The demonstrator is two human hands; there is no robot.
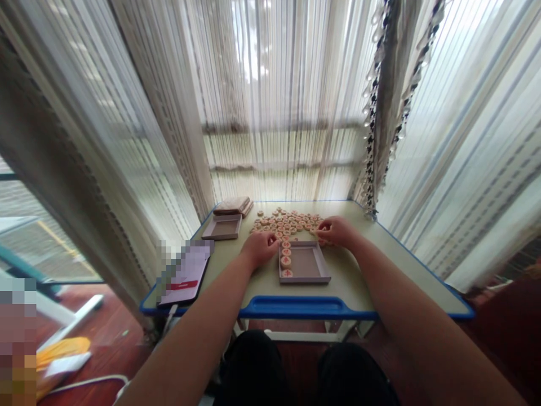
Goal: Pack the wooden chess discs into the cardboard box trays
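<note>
Several round wooden chess pieces (pixel 287 221) with red marks lie scattered on the far part of a small table (pixel 363 282). Before them sits a shallow grey box tray (pixel 305 264) with a column of pieces along its left side. My left hand (pixel 260 247) rests beside the tray's upper left corner, fingers curled as in a pinch; what it holds is too small to name. My right hand (pixel 336 230) is at the tray's upper right corner, fingers bent down over the pieces there.
A second shallow tray (pixel 222 227) and a folded brown board (pixel 233 206) lie at the back left. A dark phone or tablet (pixel 186 276) lies at the table's left front. Sheer curtains surround the table. The front edge has a blue rim (pixel 296 308).
</note>
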